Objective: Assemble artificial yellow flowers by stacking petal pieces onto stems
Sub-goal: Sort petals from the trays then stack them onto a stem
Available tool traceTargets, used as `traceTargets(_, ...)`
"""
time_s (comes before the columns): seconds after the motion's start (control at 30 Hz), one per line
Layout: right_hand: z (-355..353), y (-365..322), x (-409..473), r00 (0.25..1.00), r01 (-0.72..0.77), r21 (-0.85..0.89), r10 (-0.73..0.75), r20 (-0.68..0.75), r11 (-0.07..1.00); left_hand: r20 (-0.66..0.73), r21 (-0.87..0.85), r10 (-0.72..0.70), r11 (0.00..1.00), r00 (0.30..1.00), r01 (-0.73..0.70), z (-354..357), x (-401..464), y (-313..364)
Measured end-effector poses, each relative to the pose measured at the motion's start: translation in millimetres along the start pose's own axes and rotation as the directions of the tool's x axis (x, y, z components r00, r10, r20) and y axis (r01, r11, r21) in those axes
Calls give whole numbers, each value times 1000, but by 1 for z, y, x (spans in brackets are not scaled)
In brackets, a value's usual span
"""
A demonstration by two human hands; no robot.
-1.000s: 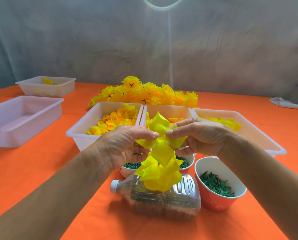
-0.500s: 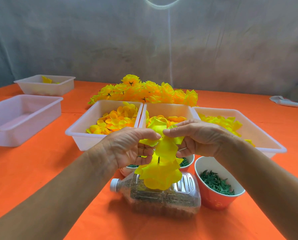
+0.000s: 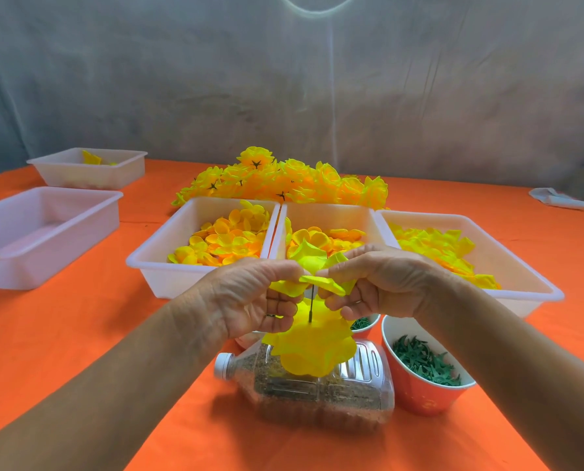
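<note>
Petal piece [image 3: 312,270]: pinched by my left hand [image 3: 249,297] and right hand [image 3: 382,283] atop the stem [image 3: 311,305]. Handling: slide straight down, level, onto stacked petals [image 3: 312,351].

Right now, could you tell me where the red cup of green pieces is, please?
In the head view the red cup stands low on the right, on the orange table, just right of the lying plastic bottle and below the right hand.

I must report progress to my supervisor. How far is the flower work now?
Done: a heap of finished flowers lies behind the trays. In hand: left hand and right hand pinch a petal piece on the stem, above the lower petals. Left: many loose petals wait in trays.
</note>
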State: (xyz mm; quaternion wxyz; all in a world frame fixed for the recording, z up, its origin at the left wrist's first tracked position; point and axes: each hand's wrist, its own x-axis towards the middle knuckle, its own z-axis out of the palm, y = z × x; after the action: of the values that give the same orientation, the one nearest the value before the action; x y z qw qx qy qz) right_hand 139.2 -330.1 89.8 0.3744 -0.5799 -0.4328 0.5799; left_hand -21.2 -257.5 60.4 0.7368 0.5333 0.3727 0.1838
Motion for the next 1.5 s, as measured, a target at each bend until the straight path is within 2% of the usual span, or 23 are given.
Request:
traceTargets(0.27, -3, -5, -4, 997, 62, 28, -63, 34, 998, 37, -13, 56, 998, 998, -55, 2, -5, 5)
traceTargets(0.93, 8, -1, -6, 999, 10, -1, -10, -52, 1000, 26, 12, 60, 998, 998, -61, -2, 2, -5)
traceTargets(1.27, 9, 3, -4, 995, -3, 29, 6, -100, 1000, 157, 48, 85, 994, 984, -94, -17, 12, -6)
traceTargets(1.5, 9, 4, -4, 997, 22, 33, -19, -79, 999, 80, 102, 148, 983, 986, -156, -7, 4, -5)
